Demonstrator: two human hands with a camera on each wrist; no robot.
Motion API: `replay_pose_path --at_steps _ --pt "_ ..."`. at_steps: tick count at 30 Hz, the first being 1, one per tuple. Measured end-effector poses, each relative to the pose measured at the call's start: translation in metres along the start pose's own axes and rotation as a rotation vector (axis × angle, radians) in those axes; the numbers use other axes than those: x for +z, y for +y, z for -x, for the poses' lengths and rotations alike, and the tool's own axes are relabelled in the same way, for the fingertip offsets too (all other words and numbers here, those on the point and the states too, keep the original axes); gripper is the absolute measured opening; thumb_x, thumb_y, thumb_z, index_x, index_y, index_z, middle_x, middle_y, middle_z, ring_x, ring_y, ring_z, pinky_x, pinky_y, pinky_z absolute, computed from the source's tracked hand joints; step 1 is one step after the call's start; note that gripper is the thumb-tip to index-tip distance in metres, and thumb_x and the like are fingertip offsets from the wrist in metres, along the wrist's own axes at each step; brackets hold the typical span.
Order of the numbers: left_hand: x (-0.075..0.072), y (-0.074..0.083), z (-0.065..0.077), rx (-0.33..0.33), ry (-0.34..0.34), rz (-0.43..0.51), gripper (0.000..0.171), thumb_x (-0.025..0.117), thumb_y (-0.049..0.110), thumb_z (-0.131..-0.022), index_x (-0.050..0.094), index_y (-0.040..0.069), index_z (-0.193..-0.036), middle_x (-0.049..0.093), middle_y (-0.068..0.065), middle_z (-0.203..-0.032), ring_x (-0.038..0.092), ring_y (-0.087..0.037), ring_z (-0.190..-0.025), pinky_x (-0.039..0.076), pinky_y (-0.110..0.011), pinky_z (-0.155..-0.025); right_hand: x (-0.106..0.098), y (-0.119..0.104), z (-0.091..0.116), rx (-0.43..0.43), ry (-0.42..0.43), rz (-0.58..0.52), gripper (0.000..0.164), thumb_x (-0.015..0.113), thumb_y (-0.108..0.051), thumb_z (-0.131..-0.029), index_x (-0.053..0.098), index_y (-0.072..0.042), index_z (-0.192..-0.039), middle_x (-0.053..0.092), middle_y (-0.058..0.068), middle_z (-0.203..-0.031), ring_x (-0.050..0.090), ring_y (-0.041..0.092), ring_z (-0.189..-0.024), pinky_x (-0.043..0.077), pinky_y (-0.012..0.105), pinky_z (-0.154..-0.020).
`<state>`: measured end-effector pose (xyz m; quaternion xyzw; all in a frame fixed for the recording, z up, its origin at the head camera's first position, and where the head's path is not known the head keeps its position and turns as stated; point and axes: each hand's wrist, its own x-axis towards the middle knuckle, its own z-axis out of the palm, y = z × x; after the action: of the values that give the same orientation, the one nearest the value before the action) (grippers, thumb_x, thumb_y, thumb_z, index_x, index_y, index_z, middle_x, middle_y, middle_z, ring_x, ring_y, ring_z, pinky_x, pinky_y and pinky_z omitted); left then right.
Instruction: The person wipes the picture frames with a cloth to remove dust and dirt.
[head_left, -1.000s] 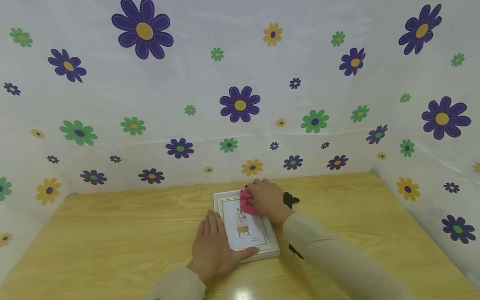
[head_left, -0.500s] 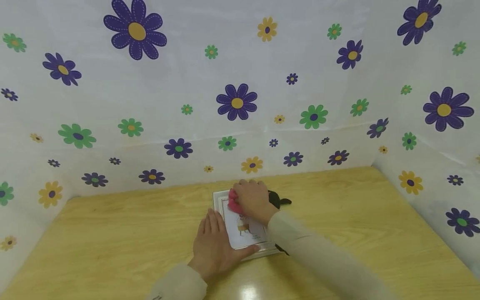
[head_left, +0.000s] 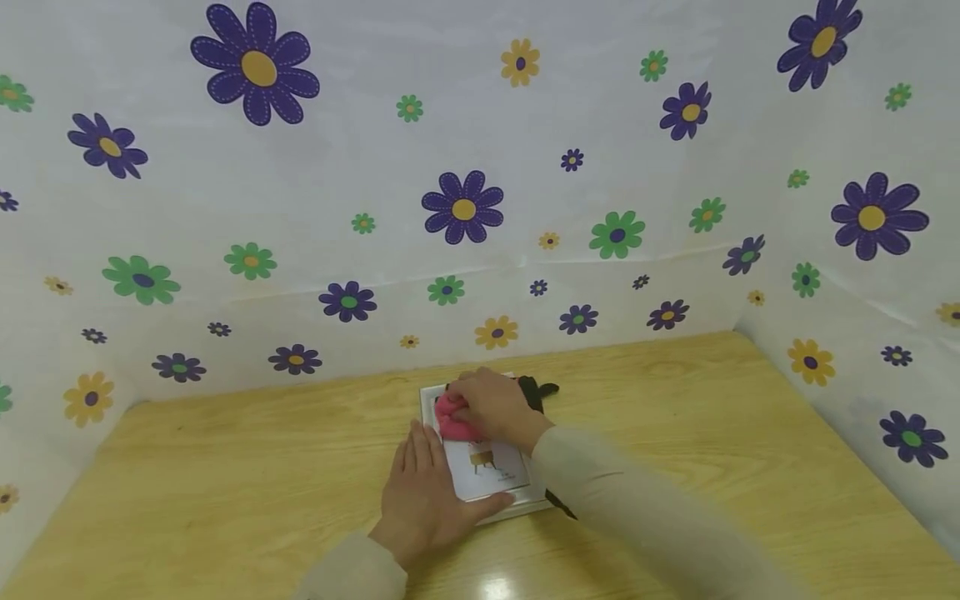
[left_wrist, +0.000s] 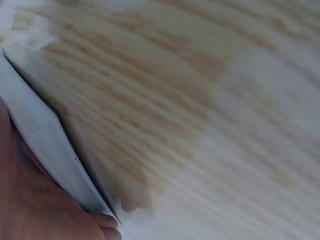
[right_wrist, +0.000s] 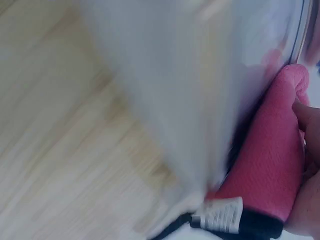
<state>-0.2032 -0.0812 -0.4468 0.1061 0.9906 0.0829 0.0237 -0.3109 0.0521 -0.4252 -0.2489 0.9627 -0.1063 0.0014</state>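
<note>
A white picture frame [head_left: 525, 502] lies face up on the wooden table, its print [head_left: 474, 482] showing a plant stand. My left hand [head_left: 418, 500] rests flat along the frame's left side, fingers straight, with the thumb across its lower border. In the left wrist view, that hand lies against the frame's pale edge [left_wrist: 65, 155]. My right hand [head_left: 495, 404] grips a bunched pink cloth [head_left: 455, 418] on the upper part of the frame, covering the top of the print. The right wrist view shows the fuzzy cloth [right_wrist: 272, 150] with a dark band and a white label [right_wrist: 225, 215].
The light wood table [head_left: 247, 475] stretches out on both sides of the frame. A white flowered sheet [head_left: 360, 167] rises behind the table and at its sides. Black ends of the cloth [head_left: 534, 392] stick out to the right of the right hand.
The right hand has slid the pink cloth leftward over the frame, then slightly down toward its left edge. My left hand has kept its place on the frame; the head view has shifted slightly.
</note>
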Motion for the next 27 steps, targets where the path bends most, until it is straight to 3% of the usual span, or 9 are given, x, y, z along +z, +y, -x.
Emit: replay_pose_path --at_steps 3,13,18,23,27 --pt "0.001 0.001 0.0 0.015 0.02 0.011 0.135 0.032 0.095 -0.064 0.026 -0.015 -0.143 0.018 -0.034 -0.149 0.02 -0.043 -0.138 0.018 -0.047 -0.113 -0.001 -0.006 -0.002 -0.022 -0.024 0.012 0.027 0.066 -0.03 -0.091 0.068 -0.021 -0.116 0.064 -0.008 -0.104 0.055 0.013 -0.094 0.048 0.03 -0.086" --pt "0.002 -0.001 0.001 0.013 0.008 -0.024 0.135 0.031 0.095 -0.064 0.026 -0.016 -0.142 0.02 -0.034 -0.149 0.023 -0.041 -0.138 0.019 -0.046 -0.113 0.0 -0.008 0.001 0.009 0.017 0.096 0.023 0.065 -0.031 -0.092 0.07 -0.025 -0.113 0.064 -0.008 -0.104 0.053 0.014 -0.092 0.045 0.033 -0.085" --pt "0.003 -0.002 0.002 0.005 0.007 -0.026 0.135 0.033 0.095 -0.064 0.027 -0.016 -0.141 0.021 -0.034 -0.148 0.024 -0.042 -0.137 0.02 -0.046 -0.113 -0.011 0.009 0.007 0.062 0.008 0.177 0.015 0.067 -0.029 -0.09 0.073 -0.026 -0.104 0.063 -0.008 -0.095 0.049 0.015 -0.087 0.043 0.032 -0.083" --pt "0.001 -0.005 0.002 0.002 -0.017 -0.035 0.137 0.03 0.096 -0.063 0.025 -0.016 -0.142 0.019 -0.034 -0.149 0.021 -0.042 -0.138 0.019 -0.046 -0.113 -0.015 0.022 0.01 0.107 0.014 0.146 0.012 0.069 -0.022 -0.088 0.076 -0.024 -0.098 0.06 -0.008 -0.087 0.044 0.016 -0.085 0.04 0.03 -0.079" --pt "0.0 -0.007 0.002 0.014 -0.002 -0.036 0.135 0.03 0.095 -0.064 0.026 -0.016 -0.142 0.019 -0.035 -0.149 0.022 -0.042 -0.138 0.019 -0.047 -0.113 -0.009 0.008 0.004 0.071 0.037 0.142 0.014 0.07 -0.022 -0.088 0.076 -0.022 -0.1 0.062 -0.006 -0.088 0.046 0.015 -0.083 0.043 0.027 -0.074"
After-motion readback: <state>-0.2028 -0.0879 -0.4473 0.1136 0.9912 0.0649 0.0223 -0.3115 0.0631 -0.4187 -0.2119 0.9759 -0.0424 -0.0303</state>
